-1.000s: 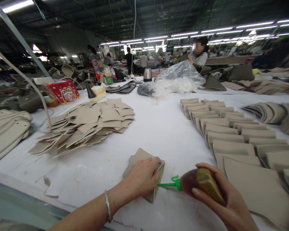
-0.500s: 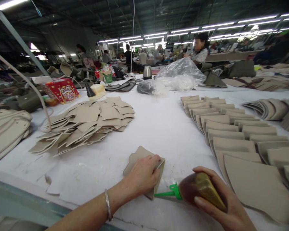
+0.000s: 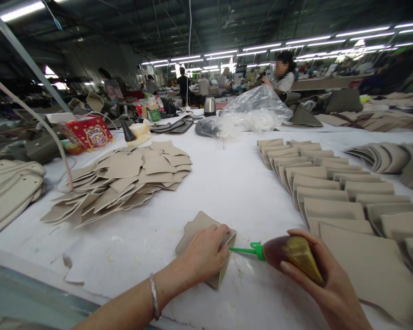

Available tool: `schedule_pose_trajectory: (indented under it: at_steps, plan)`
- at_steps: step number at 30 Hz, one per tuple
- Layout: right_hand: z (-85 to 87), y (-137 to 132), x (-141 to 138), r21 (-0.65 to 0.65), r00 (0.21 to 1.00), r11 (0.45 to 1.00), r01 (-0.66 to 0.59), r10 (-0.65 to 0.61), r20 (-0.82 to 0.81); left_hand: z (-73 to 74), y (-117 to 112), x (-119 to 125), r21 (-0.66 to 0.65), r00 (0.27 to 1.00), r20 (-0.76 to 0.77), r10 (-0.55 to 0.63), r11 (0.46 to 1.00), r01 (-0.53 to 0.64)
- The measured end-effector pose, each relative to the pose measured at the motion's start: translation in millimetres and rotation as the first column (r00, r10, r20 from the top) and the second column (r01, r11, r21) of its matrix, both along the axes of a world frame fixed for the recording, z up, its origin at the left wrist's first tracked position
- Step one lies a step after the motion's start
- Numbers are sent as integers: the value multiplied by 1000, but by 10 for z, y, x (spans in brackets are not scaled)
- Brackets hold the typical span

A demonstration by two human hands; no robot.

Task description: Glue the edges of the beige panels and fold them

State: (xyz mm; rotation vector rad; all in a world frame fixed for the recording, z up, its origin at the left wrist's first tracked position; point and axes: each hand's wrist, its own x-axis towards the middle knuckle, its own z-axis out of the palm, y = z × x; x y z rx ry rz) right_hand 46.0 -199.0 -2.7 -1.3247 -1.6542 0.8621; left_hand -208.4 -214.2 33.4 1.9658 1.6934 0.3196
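My left hand (image 3: 203,253) presses down on a small beige cut piece (image 3: 197,226) lying on the white table (image 3: 227,183) near its front edge, fingers curled over its right edge. My right hand (image 3: 325,286) grips a brown glue squeeze bottle (image 3: 291,254) with a green nozzle (image 3: 246,250). The nozzle tip points left and sits at the piece's upper right edge, right beside my left fingers.
A loose heap of beige cut pieces (image 3: 124,181) lies at the left. Overlapping rows of beige pieces (image 3: 333,192) cover the right side. A red box (image 3: 87,132), a clear plastic bag (image 3: 258,107) and a kettle (image 3: 209,106) stand farther back. Other people work in the background.
The nozzle tip ran down along the piece's right edge half a second ago, then came back up to its upper right edge. My left hand stayed pressed on the piece.
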Motion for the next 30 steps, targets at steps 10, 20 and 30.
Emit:
schedule_pose_trajectory:
  at_steps: [10, 20, 30]
  plan:
    - [-12, 45, -23, 68, 999, 997, -44, 43, 23, -2, 18, 1, 6, 1000, -2, -1, 1000, 1]
    - [91, 6, -86, -25, 999, 1000, 4, -6, -52, 32, 21, 1, -10, 1000, 22, -7, 1000, 7]
    - [-33, 141, 12, -113, 992, 991, 66, -77, -101, 39, 30, -3, -8, 999, 40, -5, 1000, 5]
